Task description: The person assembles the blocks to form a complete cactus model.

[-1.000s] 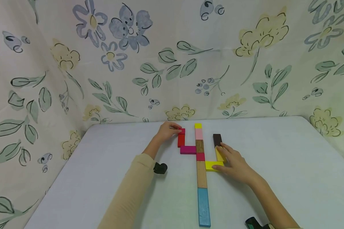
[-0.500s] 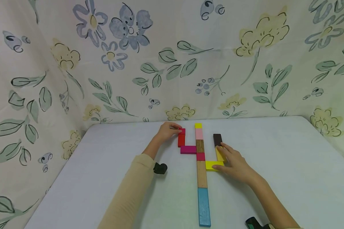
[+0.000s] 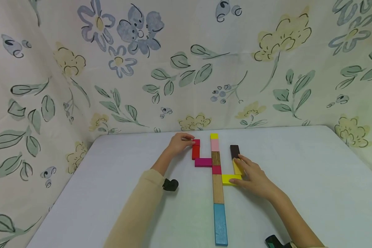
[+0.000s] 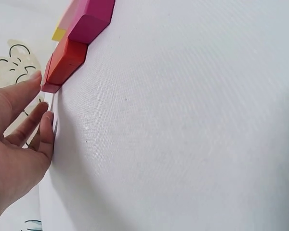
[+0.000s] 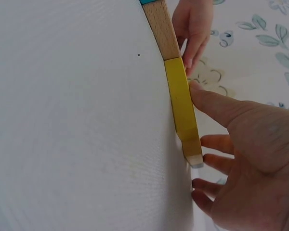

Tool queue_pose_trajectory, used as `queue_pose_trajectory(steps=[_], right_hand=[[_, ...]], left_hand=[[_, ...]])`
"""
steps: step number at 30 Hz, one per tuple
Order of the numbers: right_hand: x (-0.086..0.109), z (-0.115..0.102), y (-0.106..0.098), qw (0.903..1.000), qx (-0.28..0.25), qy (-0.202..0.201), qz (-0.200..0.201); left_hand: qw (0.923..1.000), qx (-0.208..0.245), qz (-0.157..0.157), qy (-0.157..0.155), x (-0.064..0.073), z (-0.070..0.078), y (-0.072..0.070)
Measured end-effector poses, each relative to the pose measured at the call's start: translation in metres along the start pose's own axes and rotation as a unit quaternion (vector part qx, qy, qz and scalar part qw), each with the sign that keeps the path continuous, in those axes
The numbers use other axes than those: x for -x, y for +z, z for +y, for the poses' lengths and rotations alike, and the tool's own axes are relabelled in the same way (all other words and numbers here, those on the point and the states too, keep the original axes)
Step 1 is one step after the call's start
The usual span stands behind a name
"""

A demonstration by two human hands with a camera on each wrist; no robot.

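Near the table's far side my left hand [image 3: 181,143] has its fingertips at the left side of a small crimson block [image 3: 196,142]. That block stands end to end with a red block [image 3: 195,152]. A magenta block [image 3: 203,162] runs from there to the central column. In the left wrist view the fingers are spread beside the block's end, not wrapped round it. My right hand [image 3: 255,177] lies with spread fingers, its thumb on a bright yellow block [image 3: 227,179] and fingertips at a golden block [image 3: 237,167]. A dark brown block [image 3: 234,151] lies beyond them.
The central column has a blue block [image 3: 220,224], a plain wood block [image 3: 218,188], a crimson block [image 3: 216,169], a brown block [image 3: 215,158], a pink block [image 3: 215,145] and a yellow block [image 3: 214,136]. A flowered curtain [image 3: 173,103] hangs behind the white table [image 3: 313,165].
My left hand and forearm have shifted slightly left, the fingertips drawing back a little from the small crimson block. My right hand and the blocks have stayed put.
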State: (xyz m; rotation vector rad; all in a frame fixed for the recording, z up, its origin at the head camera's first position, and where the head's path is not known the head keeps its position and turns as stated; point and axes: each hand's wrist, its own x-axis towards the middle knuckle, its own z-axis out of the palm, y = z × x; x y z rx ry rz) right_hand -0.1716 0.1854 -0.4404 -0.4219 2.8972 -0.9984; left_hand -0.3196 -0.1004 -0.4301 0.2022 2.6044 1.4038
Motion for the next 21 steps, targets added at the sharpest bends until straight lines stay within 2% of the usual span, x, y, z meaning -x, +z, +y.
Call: queue_pose_trajectory(steps=[7, 21], right_hand=[[0.001, -0.002, 0.001, 1.0000, -0.003, 0.005, -0.004], [0.004, -0.003, -0.011, 0.9994, 0.021, 0.020, -0.019]], left_hand=[[0.9999, -0.002, 0.003, 0.013, 0.015, -0.002, -0.006], [0.9959, -0.051, 0.043, 0.060, 0.065, -0.006, -0.031]])
